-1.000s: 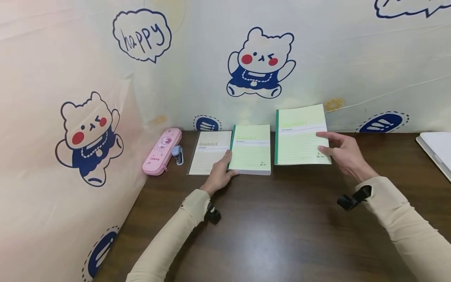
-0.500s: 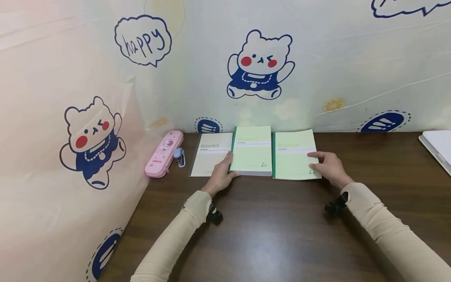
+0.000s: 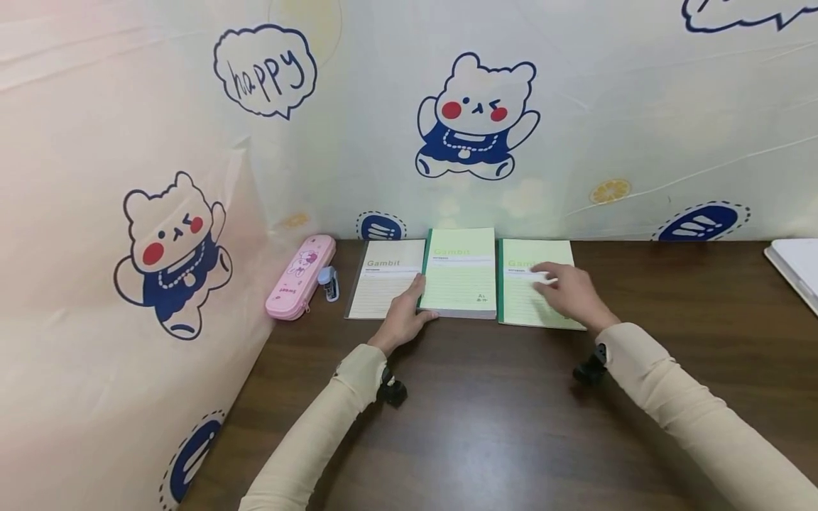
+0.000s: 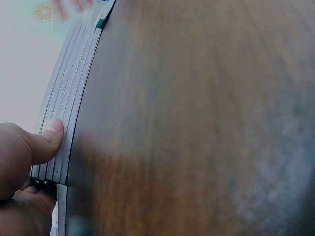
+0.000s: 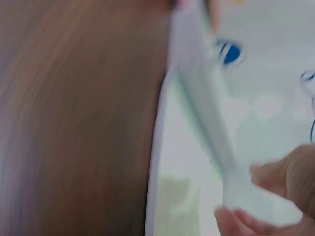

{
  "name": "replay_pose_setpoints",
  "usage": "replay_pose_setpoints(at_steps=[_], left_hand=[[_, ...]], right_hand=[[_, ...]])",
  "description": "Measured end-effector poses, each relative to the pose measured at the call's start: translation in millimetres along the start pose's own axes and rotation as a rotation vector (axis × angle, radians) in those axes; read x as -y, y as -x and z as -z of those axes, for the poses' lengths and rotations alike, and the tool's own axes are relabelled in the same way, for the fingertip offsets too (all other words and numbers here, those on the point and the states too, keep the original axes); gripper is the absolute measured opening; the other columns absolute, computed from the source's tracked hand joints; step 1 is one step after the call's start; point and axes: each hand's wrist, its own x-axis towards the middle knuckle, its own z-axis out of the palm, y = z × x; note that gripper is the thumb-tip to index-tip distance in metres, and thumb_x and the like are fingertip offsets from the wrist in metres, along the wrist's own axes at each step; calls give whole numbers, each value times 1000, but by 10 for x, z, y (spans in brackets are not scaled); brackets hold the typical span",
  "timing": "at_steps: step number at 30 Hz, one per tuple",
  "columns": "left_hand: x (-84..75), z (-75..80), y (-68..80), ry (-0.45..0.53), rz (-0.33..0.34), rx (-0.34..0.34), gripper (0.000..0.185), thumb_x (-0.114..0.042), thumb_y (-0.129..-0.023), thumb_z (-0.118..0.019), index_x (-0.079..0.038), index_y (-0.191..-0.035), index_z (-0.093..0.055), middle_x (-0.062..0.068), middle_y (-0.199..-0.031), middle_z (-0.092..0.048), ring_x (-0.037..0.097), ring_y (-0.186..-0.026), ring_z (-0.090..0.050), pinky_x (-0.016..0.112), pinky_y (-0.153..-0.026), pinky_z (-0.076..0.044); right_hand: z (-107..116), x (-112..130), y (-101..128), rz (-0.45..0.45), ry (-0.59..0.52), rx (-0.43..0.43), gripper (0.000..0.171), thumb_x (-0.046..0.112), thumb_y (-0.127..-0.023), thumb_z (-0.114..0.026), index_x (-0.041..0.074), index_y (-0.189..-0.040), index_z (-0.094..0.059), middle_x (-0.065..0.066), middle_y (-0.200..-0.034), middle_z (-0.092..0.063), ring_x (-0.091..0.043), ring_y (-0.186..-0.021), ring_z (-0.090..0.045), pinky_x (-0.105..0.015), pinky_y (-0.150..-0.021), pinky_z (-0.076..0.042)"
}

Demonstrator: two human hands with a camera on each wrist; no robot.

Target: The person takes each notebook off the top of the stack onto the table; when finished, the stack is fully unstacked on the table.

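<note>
In the head view, a stack of green notebooks (image 3: 460, 280) lies between a pale notebook with a dark spine (image 3: 386, 280) and another green notebook (image 3: 524, 305). My left hand (image 3: 400, 312) rests at the stack's near-left corner. Its fingers lie along the spine side and the thumb (image 4: 51, 135) presses the page edges, where the left wrist view shows several layers. My right hand (image 3: 571, 291) is over the right green notebook, thumb and fingers apart with nothing between them. It is blurred in the right wrist view.
A pink pencil case (image 3: 300, 277) lies at the back left, beside a small blue-capped stapler-like item (image 3: 329, 284). A white object (image 3: 799, 266) sits at the far right edge. Patterned cloth (image 3: 358, 142) hangs behind and to the left of the brown table (image 3: 460, 426).
My right hand has lowered the raised green notebook onto the table right of the stack, let it go and moved left over its cover. My left hand has stayed at the stack's corner.
</note>
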Motion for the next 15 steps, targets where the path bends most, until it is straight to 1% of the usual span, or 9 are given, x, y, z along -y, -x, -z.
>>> replay_pose_setpoints(at_steps=[1, 3, 4, 5, 8, 9, 10, 12, 15], left_hand=[[-6, -3, -1, -1, -2, -2, 80, -23, -83, -64, -3, -143, -17, 13, -150, -13, 21, -136, -15, 32, -109, -20], [-20, -9, -2, -1, -2, -8, 79, -23, -82, -65, -2, -143, -18, 13, -149, -14, 22, -136, -16, 32, -109, -20], [-24, -12, -4, -2, -1, -9, 79, -23, -82, -65, -2, -143, -18, 13, -149, -14, 21, -136, -16, 32, -109, -20], [-29, -17, -6, 1, -1, -7, 79, -23, -82, -65, -2, -143, -18, 13, -149, -14, 21, -136, -16, 32, -109, -20], [-46, -31, -18, 6, -2, 5, 78, -23, -83, -64, -2, -143, -18, 13, -149, -15, 20, -136, -15, 31, -108, -20], [-50, -36, -22, 7, -3, 9, 78, -24, -83, -64, -3, -143, -19, 12, -149, -15, 19, -136, -15, 31, -108, -20], [-53, -38, -25, 12, -1, 11, 78, -24, -83, -64, -4, -143, -19, 12, -149, -15, 18, -136, -15, 31, -108, -21], [-48, -37, -30, 20, 7, 7, 78, -25, -83, -64, -5, -143, -19, 11, -150, -16, 16, -136, -15, 31, -108, -21], [-26, -29, -25, 39, 23, -5, 78, -23, -82, -65, -7, -144, -20, 9, -150, -17, 14, -136, -15, 30, -108, -22]], right_hand=[[-53, 77, -28, 14, -48, 13, 36, 20, -91, -54, 5, -123, -53, -24, -103, -60, -37, -101, -55, -48, -79, -46], [-188, 235, -75, 15, -123, 41, 41, 26, -90, -55, 7, -126, -51, -22, -118, -55, -35, -103, -56, -47, -77, -48], [-272, 306, -95, 18, -138, 49, 44, 28, -89, -57, 7, -127, -50, -22, -118, -55, -34, -103, -56, -46, -78, -49], [-350, 368, -114, 16, -137, 51, 48, 30, -88, -58, 6, -128, -50, -21, -118, -55, -34, -103, -56, -46, -79, -48], [-543, 492, -152, -5, -79, 2, 56, 33, -84, -63, 1, -127, -49, -21, -120, -55, -35, -105, -54, -47, -85, -46], [-586, 513, -158, -19, -68, -18, 57, 32, -83, -65, -1, -127, -48, -22, -120, -55, -35, -99, -57, -47, -86, -45], [-613, 526, -163, -39, -61, -38, 58, 31, -82, -66, -1, -127, -49, -21, -120, -55, -36, -96, -58, -48, -87, -45], [-627, 535, -175, -67, -69, -67, 57, 27, -81, -68, -1, -126, -49, -22, -122, -53, -38, -100, -55, -49, -88, -43], [-586, 539, -182, -93, -121, -56, 55, 23, -80, -69, -1, -126, -50, -21, -123, -53, -40, -105, -50, -50, -89, -42]])
